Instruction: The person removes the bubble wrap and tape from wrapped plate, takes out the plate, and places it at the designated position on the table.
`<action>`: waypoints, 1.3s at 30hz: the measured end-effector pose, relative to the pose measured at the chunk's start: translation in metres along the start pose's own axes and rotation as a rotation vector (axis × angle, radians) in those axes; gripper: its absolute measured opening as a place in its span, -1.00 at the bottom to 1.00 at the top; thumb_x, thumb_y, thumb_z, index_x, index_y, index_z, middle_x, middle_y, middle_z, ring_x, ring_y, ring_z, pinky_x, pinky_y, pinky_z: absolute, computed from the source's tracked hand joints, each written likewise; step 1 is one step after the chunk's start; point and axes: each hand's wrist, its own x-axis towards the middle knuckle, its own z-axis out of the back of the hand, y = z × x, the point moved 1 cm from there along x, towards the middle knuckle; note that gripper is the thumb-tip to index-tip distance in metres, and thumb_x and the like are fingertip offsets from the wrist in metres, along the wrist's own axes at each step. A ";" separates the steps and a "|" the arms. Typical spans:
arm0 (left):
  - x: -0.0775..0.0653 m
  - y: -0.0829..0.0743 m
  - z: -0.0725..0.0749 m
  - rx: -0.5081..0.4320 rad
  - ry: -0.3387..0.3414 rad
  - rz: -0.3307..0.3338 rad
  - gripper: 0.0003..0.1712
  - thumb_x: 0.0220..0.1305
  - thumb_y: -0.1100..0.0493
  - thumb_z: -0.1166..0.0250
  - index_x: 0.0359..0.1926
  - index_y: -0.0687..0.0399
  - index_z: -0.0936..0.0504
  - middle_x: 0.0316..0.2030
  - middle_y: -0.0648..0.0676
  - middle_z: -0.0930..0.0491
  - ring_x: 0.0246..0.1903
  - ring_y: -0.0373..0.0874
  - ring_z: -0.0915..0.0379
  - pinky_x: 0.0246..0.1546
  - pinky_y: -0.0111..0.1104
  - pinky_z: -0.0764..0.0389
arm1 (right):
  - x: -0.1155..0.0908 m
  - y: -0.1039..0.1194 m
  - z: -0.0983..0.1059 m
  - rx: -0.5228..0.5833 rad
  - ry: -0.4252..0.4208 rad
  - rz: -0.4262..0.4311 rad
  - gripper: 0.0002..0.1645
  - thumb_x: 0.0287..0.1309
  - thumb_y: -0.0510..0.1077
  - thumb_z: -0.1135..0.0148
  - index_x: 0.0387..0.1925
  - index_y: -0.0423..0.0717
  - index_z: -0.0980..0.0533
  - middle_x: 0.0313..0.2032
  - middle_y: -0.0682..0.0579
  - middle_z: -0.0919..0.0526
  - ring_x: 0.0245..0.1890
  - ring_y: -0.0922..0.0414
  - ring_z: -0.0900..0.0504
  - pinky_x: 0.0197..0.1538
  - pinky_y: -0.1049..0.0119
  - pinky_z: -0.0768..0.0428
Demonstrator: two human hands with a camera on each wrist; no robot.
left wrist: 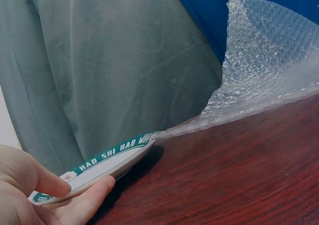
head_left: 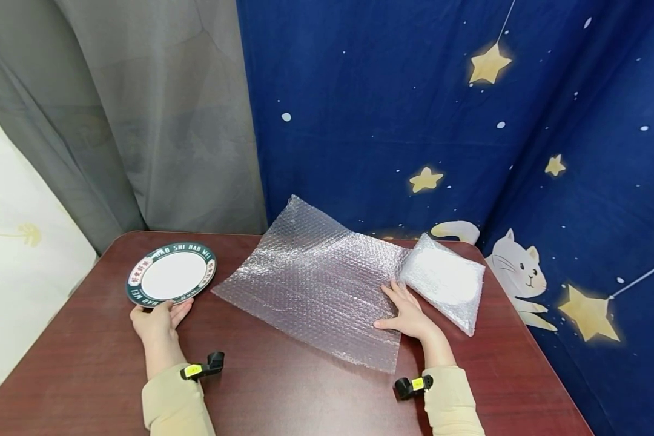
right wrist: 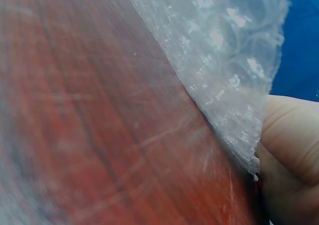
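Note:
A round plate (head_left: 175, 274) with a dark green lettered rim and white middle is at the table's left side. My left hand (head_left: 158, 322) pinches its near rim, thumb on top and fingers underneath, as the left wrist view shows. That near edge is tilted up off the table in the left wrist view. A clear sheet of bubble wrap (head_left: 310, 278) lies spread across the middle, its far corner standing up. My right hand (head_left: 409, 312) rests on the sheet's right edge with fingers spread. Beside it lies a flat bundle in bubble wrap (head_left: 447, 281), its contents hidden.
The reddish-brown wooden table (head_left: 283, 387) carries all these things. Behind it hang a grey curtain (head_left: 169, 121) and a blue curtain (head_left: 370, 109) with stars and a white cat. The sheet's far corner leans up near the blue curtain.

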 end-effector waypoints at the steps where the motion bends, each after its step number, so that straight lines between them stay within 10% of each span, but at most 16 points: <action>1: 0.000 0.000 0.000 0.006 0.005 0.000 -0.21 0.34 0.51 0.10 0.44 -0.04 0.20 -0.48 0.13 -0.52 -0.55 0.02 -0.66 -0.41 -0.20 -0.65 | 0.000 0.000 0.000 0.000 0.000 0.000 0.18 -0.09 0.25 -0.44 0.45 -0.13 -0.11 0.47 -0.19 0.12 0.44 -0.20 0.28 0.32 -0.30 0.19; 14: -0.002 0.001 0.000 0.097 -0.008 -0.001 -0.20 0.38 0.42 0.14 0.48 -0.14 0.25 -0.48 0.09 -0.57 -0.53 0.00 -0.66 -0.40 -0.19 -0.66 | 0.001 -0.001 -0.001 -0.011 0.004 -0.002 0.18 -0.08 0.27 -0.43 0.45 -0.12 -0.10 0.47 -0.19 0.12 0.44 -0.19 0.29 0.33 -0.28 0.20; 21: -0.003 0.002 -0.003 0.318 -0.064 -0.099 -0.11 0.37 0.34 0.06 0.48 -0.12 0.40 0.13 0.36 -0.30 -0.59 -0.13 -0.63 -0.40 -0.27 -0.66 | 0.001 0.000 -0.001 -0.022 0.010 -0.012 0.18 -0.07 0.27 -0.42 0.46 -0.12 -0.10 0.47 -0.20 0.12 0.44 -0.19 0.29 0.33 -0.27 0.20; 39: -0.010 -0.003 0.000 0.486 -0.082 -0.099 -0.11 0.38 0.11 -0.03 0.48 -0.06 0.37 -0.31 0.11 -0.52 -0.61 -0.13 -0.64 -0.47 -0.30 -0.67 | -0.003 0.016 0.003 -0.078 0.003 -0.054 0.12 -0.07 0.20 -0.44 0.43 -0.13 -0.16 0.45 -0.23 0.08 0.43 -0.23 0.27 0.32 -0.31 0.17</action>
